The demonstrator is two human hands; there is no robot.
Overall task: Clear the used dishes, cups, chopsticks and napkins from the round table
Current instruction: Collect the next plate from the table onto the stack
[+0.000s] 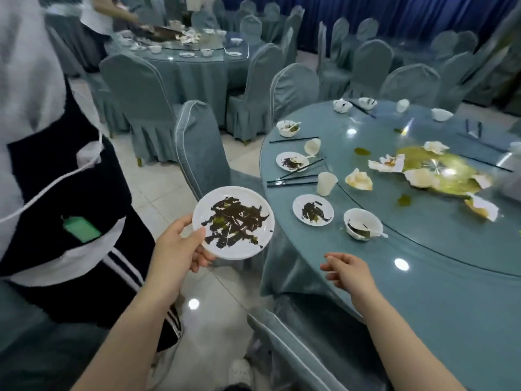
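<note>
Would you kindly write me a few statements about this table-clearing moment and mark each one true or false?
1. The left hand holds a white plate smeared with dark leftovers. True.
2. The right hand grips a paper cup. False: it is open and holds nothing, hovering at the edge of the round table.
3. The held plate rests on the table. False: it is held off the table's edge, over the covered chair and the floor.
4. Black chopsticks lie on the table next to an upright white cup. True.
5. Crumpled napkins lie near the yellow spill at the table's middle. True.
</note>
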